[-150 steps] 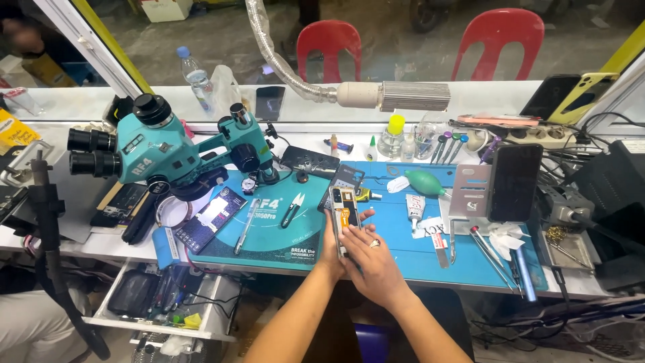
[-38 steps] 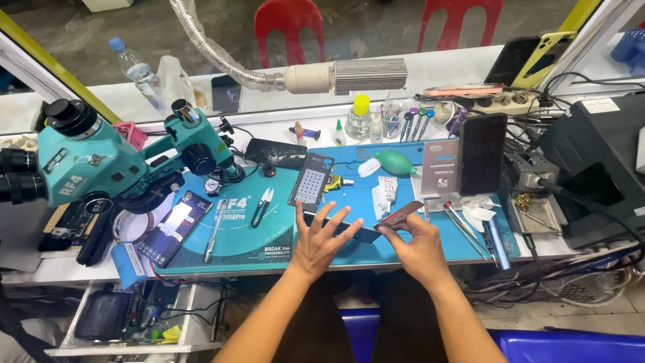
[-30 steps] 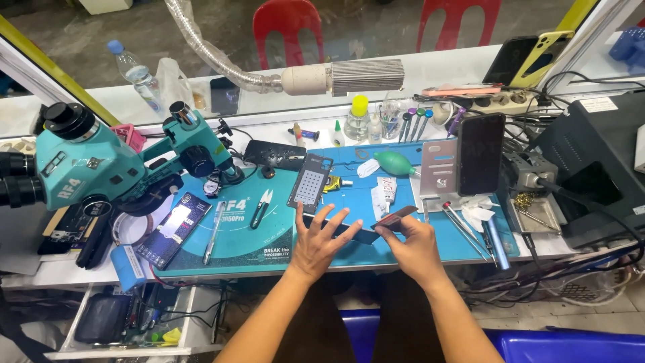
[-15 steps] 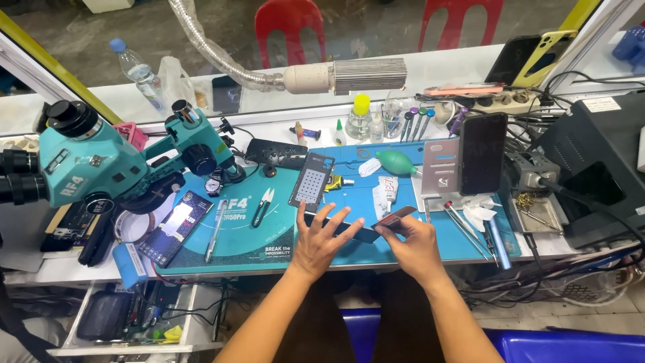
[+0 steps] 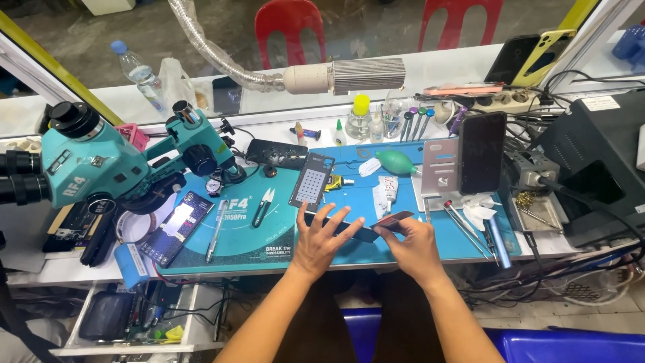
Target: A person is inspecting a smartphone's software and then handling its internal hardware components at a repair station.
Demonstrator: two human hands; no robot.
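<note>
My left hand (image 5: 321, 238) lies flat with fingers spread on a dark, flat phone part (image 5: 349, 230) lying on the blue work mat (image 5: 403, 249). My right hand (image 5: 411, 243) pinches a thin reddish card-like piece (image 5: 392, 219) and holds its edge at the right end of the dark part. A phone back cover with a dotted inner face (image 5: 312, 182) lies just beyond my left hand.
A teal microscope (image 5: 107, 165) stands at the left. Tweezers (image 5: 263, 206), a green air blower (image 5: 396, 162), bottles (image 5: 361, 117), an upright phone on a stand (image 5: 480, 153), screwdrivers (image 5: 463, 225) and a dark box with cables (image 5: 591, 161) surround the mat. An open drawer (image 5: 134, 316) hangs below left.
Five seconds ago both hands held a small phone over the mat's middle. Since one second ago the hands have barely moved on the dark part.
</note>
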